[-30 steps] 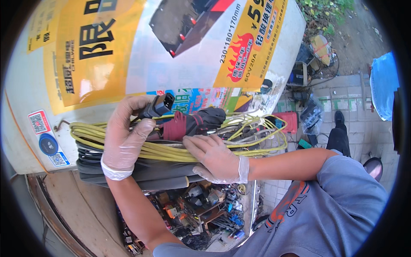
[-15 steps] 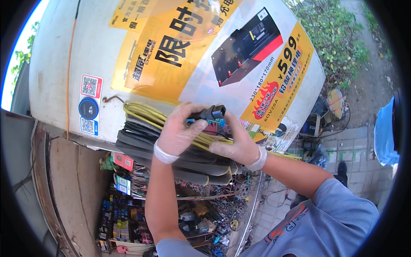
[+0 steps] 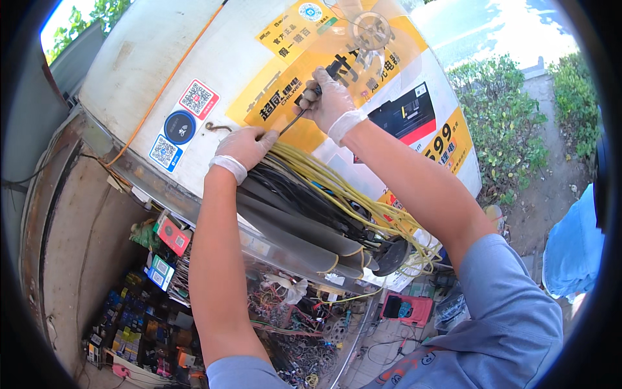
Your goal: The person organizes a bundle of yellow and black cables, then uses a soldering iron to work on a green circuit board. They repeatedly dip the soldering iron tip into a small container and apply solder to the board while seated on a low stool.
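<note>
Both hands wear thin translucent gloves. My left hand (image 3: 243,149) is closed at the upper end of a bundle of yellow cables (image 3: 317,175) and black cables (image 3: 285,188). A thin dark cord (image 3: 293,122) runs up from its fingertips to my right hand (image 3: 332,100). Raised in front of the yellow poster, the right hand has its fingers curled round the cord's upper part; a dark end among them is mostly hidden. Grey-black sleeves (image 3: 304,230) hang with the bundle against the white panel. A rusty hook (image 3: 217,127) emerges beside the left hand.
An orange cord (image 3: 170,81) crosses the white panel (image 3: 146,65) left of round and square stickers. Below are a shelf of small boxes (image 3: 129,324), a heap of wires (image 3: 285,311) and an open red case (image 3: 424,311). Bushes (image 3: 495,123) stand at the right.
My right hand has risen away from the bundle, and the left has moved to its upper end. The black connector seen in the left hand earlier no longer shows there. The view has shifted.
</note>
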Available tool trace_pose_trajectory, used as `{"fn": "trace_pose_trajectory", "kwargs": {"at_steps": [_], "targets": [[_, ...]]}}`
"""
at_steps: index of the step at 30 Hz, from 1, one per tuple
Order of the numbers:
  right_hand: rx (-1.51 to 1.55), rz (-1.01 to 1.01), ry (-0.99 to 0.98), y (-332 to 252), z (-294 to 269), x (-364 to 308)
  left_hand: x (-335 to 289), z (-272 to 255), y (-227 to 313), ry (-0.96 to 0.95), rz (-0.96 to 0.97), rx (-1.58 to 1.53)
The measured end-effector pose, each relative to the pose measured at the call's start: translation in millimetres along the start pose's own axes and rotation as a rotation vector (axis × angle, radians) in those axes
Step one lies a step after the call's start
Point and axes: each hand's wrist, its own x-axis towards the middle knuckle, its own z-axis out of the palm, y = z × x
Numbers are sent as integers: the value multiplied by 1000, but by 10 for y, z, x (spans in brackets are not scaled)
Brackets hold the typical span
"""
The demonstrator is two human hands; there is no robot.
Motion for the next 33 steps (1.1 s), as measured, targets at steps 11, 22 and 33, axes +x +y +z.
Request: {"fn": "trace_pose_trajectory", "kwargs": {"at_steps": [11,22,33], "targets": [[-419,-97,-95,118,1617,589,267,105,-491,101,-99,-695],[-898,-161,-506,254,1878,307,174,-864,-1137,946,-273,-1392],[-434,-46,-842,750,2274,-470,-1482,-1452,-1999,1103,-270,-115]]}}
